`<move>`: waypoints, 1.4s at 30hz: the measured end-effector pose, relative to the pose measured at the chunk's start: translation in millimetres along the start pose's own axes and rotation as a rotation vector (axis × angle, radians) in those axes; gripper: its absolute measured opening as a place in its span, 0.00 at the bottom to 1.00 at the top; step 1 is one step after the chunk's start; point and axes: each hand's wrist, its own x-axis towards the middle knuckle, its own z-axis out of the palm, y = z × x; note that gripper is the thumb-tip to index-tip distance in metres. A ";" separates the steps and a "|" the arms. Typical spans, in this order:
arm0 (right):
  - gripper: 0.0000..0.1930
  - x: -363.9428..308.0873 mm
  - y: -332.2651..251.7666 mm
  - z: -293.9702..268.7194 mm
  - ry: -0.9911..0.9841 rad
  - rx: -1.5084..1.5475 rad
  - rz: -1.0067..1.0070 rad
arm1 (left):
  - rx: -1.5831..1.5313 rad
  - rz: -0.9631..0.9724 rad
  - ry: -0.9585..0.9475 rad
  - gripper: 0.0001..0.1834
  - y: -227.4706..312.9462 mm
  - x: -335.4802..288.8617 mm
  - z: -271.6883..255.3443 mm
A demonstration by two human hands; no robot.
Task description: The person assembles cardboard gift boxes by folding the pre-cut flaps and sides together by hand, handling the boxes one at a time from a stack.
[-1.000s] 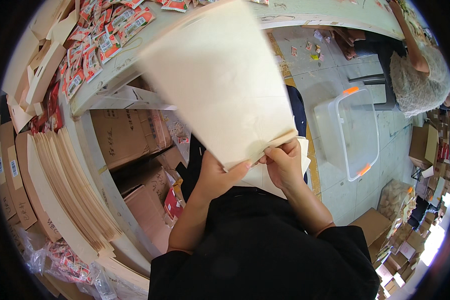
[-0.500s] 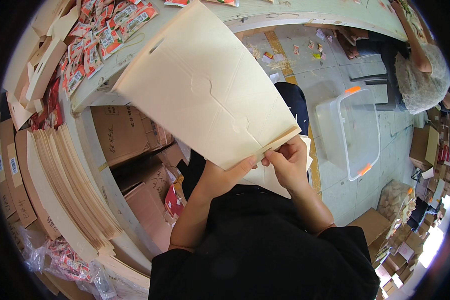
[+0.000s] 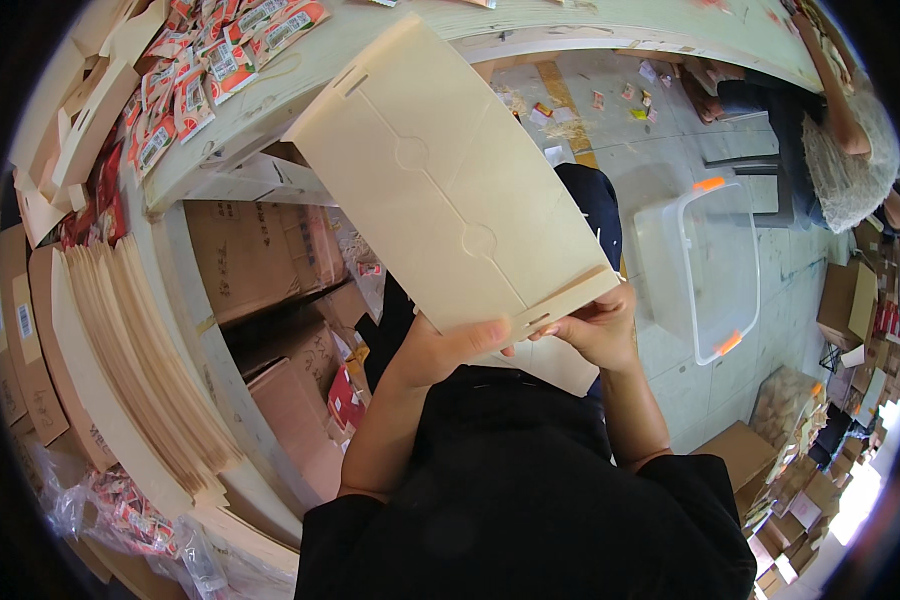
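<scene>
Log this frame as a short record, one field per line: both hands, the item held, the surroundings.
Left hand: grips the cream card piece near its lower edge, thumb on top
Right hand: holds the same piece at its lower right end
Held item: lengthwise line with two round outlines
Left side: stack of cream card
Table: red-and-white packets
Floor: clear bin with orange handles
Upper right: another person's arm

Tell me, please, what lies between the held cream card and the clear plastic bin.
In the head view, a dark blue trouser leg and some tiled floor lie between the card and the bin.
</scene>
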 end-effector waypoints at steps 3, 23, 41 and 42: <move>0.08 -5.4 -3.5 -12.6 -0.044 -0.183 -0.061 | -0.133 0.018 -0.080 0.15 3.3 -4.9 -4.6; 0.59 7.3 -1.6 30.3 0.149 -0.992 0.126 | 0.177 0.075 0.133 0.22 3.7 -15.4 -6.6; 0.24 7.8 -19.2 20.7 0.423 -1.197 -0.422 | 0.389 0.204 0.322 0.19 -27.6 -8.0 -9.4; 0.23 6.1 -16.6 24.4 0.376 -1.199 -0.568 | 0.421 0.254 0.314 0.19 -28.4 -7.1 -9.9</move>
